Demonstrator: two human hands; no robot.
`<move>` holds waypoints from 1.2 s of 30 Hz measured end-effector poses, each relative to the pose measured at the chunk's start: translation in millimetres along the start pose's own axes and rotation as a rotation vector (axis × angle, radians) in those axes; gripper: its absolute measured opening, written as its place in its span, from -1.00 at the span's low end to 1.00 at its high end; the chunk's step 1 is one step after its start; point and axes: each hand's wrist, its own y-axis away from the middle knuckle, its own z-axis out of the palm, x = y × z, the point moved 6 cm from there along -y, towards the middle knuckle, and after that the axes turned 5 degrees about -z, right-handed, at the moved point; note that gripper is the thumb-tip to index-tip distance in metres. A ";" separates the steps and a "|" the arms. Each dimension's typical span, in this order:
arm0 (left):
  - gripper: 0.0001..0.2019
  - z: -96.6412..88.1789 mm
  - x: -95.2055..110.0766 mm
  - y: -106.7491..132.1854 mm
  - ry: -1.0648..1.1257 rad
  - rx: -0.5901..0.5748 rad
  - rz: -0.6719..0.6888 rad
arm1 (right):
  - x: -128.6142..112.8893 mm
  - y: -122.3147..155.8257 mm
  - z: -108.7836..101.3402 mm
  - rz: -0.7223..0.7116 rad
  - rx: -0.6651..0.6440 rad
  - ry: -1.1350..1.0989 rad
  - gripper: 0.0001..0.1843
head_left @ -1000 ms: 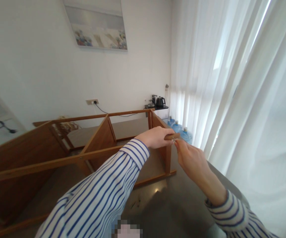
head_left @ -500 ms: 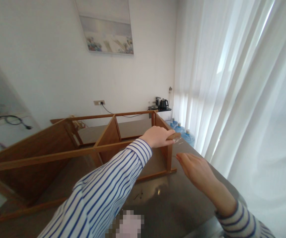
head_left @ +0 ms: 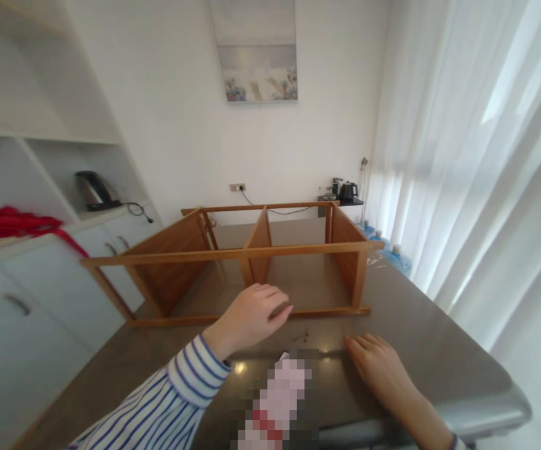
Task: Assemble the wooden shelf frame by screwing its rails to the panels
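Note:
A wooden shelf frame (head_left: 232, 255) with a middle divider lies on the dark table (head_left: 429, 337). My left hand (head_left: 250, 315) hovers just in front of the frame's near bottom rail, fingers loosely curved and apart, holding nothing. My right hand (head_left: 379, 370) rests on the tabletop to the right, fingers stretched forward, empty. A few small dark screws (head_left: 303, 337) lie on the table between my hands. Small pale bits (head_left: 374, 261) lie by the frame's right corner.
White cabinets (head_left: 40, 294) with a kettle (head_left: 91, 189) and red cloth (head_left: 12, 222) stand on the left. White curtains (head_left: 486, 156) hang on the right, with water bottles (head_left: 394, 256) on the floor beyond the table. A blurred object (head_left: 274, 400) sits at the near edge.
My left hand let go of the frame's right corner and drew back toward me. My right hand dropped from the corner to the tabletop. The view swung left, showing the cabinets.

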 end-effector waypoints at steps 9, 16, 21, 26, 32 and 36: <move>-0.65 66.8 -101.7 105.9 0.007 -0.218 -0.445 | 2.1 -4.3 29.9 -0.038 -0.069 0.001 -0.71; -0.60 90.2 -132.2 104.7 -0.078 -0.209 -0.459 | 12.5 -8.9 30.7 0.004 -0.094 -0.099 -0.71; -0.62 104.1 -137.4 90.4 -0.092 -0.219 -0.439 | 54.1 -16.4 25.1 0.308 -0.083 -0.059 -0.66; -0.73 106.8 -137.7 77.5 -0.104 -0.231 -0.450 | 78.9 -31.2 30.7 0.420 -0.109 -0.028 -0.66; -0.74 108.8 -136.5 71.2 -0.117 -0.245 -0.498 | 86.1 -45.1 30.8 0.423 -0.148 -0.025 -0.71; -0.74 111.9 -133.0 64.5 -0.107 -0.265 -0.514 | 73.7 -52.9 18.4 0.350 -0.152 -0.023 -0.65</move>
